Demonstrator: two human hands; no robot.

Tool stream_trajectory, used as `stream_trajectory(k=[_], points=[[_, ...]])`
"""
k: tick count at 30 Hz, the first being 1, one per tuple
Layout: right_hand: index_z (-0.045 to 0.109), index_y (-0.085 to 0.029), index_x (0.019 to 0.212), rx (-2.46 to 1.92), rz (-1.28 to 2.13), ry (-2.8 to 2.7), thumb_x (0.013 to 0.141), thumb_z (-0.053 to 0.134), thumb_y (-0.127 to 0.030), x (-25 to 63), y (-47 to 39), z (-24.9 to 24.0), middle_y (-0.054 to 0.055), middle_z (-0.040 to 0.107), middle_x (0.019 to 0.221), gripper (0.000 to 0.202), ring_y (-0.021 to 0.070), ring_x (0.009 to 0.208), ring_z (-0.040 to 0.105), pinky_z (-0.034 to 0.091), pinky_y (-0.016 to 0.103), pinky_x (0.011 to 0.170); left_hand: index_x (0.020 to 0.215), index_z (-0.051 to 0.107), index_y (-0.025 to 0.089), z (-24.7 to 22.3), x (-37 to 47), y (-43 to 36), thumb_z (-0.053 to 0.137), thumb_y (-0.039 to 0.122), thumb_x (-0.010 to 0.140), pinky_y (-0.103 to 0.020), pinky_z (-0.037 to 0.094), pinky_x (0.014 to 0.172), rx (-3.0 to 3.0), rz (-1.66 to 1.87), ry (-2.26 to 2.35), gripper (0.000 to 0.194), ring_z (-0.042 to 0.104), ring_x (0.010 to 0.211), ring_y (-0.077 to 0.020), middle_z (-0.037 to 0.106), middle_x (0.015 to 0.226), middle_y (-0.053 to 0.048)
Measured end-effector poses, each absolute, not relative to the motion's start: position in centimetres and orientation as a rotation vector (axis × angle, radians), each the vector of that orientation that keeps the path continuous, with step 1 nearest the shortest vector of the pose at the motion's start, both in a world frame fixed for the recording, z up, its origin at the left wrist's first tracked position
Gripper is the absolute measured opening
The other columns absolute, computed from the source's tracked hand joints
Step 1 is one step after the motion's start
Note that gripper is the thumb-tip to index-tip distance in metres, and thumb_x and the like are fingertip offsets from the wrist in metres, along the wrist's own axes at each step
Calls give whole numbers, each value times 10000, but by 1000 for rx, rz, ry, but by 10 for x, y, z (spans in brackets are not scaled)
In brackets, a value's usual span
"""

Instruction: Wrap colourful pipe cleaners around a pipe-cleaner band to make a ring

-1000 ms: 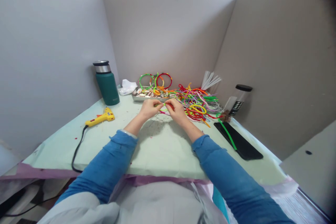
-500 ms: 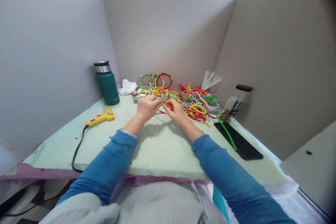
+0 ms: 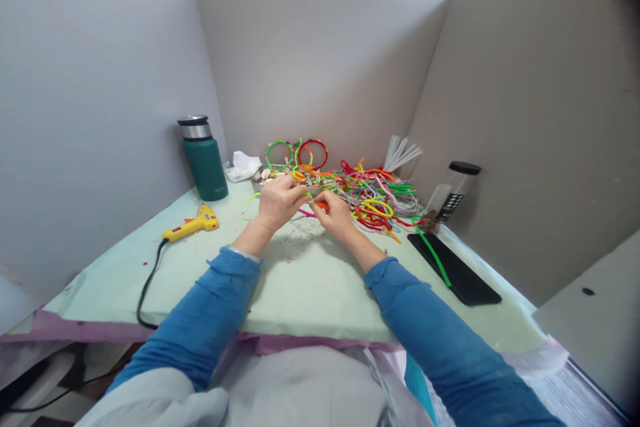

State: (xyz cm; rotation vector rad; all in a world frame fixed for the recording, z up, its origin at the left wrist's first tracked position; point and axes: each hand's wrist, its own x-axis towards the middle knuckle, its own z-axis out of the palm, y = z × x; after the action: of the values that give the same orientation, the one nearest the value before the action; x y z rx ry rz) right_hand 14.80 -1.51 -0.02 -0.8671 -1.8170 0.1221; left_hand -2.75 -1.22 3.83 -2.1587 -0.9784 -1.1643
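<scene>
Strand [image 3: 311,198] pinched by left hand [image 3: 279,203] and right hand [image 3: 337,215], orange piece [image 3: 321,205] in latter; tail [image 3: 251,198] loose, apparently unfinished; rings [image 3: 327,155] behind seemingly complete.

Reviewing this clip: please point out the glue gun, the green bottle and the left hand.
Yellow glue gun [image 3: 190,227]: head view, on its body.
Green bottle [image 3: 205,170]: head view, on its side.
Left hand [image 3: 277,203]: head view, back.

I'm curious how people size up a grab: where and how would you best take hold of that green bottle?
I'd wrap a hand around the middle of the green bottle, below its steel collar, coming from its right. It stands upright, its body is a plain cylinder, and the grey partition rises on its left.
</scene>
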Motion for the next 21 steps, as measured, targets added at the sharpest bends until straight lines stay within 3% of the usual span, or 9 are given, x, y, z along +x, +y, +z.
stream_trajectory(k=[5,11,16,21], points=[[511,-199,744,-920,163,-1681,808,531,-292,148,-14,1,5,569,715,114,146,673,511,376,272,648,960,685,235,41,-19,-22,545,351,837,-419,333,851,-2045,-1244,-823,220,492,973,-256,620,1009,-102],[503,-192,742,-972,206,-1596,789,524,-301,149,-13,3,-7,560,682,120,137,635,501,385,265,633,874,673,185,29,-5,-24,434,271,892,-359,386,749,-2185,-1173,-717,255,524,742,-188,615,716,-71],[499,-193,719,-921,151,-1636,789,509,-261,147,-15,2,-8,541,680,99,134,646,497,382,262,639,865,679,168,24,-2,-20,446,251,887,-366,404,827,-2240,-1285,-828,248,542,884,-201,666,904,-99],[520,-187,727,-904,108,-1720,799,507,-251,146,-16,0,6,554,703,96,141,663,504,380,265,639,753,680,162,20,-3,-15,465,269,882,-316,409,779,-2451,-1321,-1024,272,569,797,-179,687,814,-74]])
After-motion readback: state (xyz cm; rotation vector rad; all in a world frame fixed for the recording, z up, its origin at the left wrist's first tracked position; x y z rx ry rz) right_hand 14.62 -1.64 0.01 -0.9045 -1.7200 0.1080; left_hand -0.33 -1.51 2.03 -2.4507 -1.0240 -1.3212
